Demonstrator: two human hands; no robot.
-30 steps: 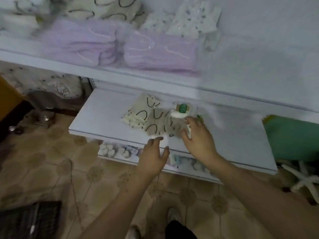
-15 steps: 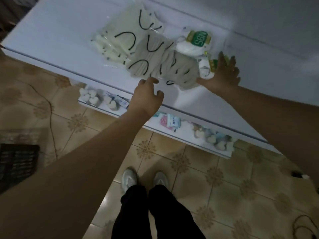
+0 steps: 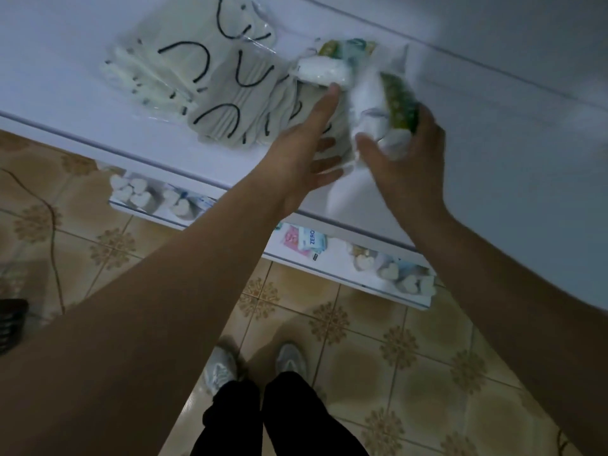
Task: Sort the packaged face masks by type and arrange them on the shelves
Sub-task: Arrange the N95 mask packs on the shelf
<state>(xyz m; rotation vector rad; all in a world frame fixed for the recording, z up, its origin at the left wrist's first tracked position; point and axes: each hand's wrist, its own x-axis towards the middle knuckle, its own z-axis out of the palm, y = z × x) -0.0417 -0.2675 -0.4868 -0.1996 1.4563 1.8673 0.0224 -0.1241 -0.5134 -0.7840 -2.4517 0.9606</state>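
Note:
On the white shelf (image 3: pixel 65 80) lies a cream mask pack with black ear loops (image 3: pixel 154 70), overlapped by a grey mask pack (image 3: pixel 237 103). Behind them sits a white mask pack with a green label (image 3: pixel 324 69). My right hand (image 3: pixel 404 159) grips another white pack with a green label (image 3: pixel 385 103), lifted and tilted above the shelf. My left hand (image 3: pixel 302 149) stretches out with straight fingers, its index fingertip touching the white pack on the shelf, its palm over the grey packs.
A lower shelf (image 3: pixel 329 258) carries heart-shaped items (image 3: pixel 131 189), a pink and blue ZERO packet (image 3: pixel 304 240) and more hearts (image 3: pixel 394 274). Patterned floor tiles, my legs and shoes (image 3: pixel 256 366) are below. A dark object (image 3: pixel 10 324) sits at far left.
My right hand has picked up the green-labelled white pack and lifted it off the shelf. My left hand moved forward from the shelf edge over the grey packs. The camera has moved closer.

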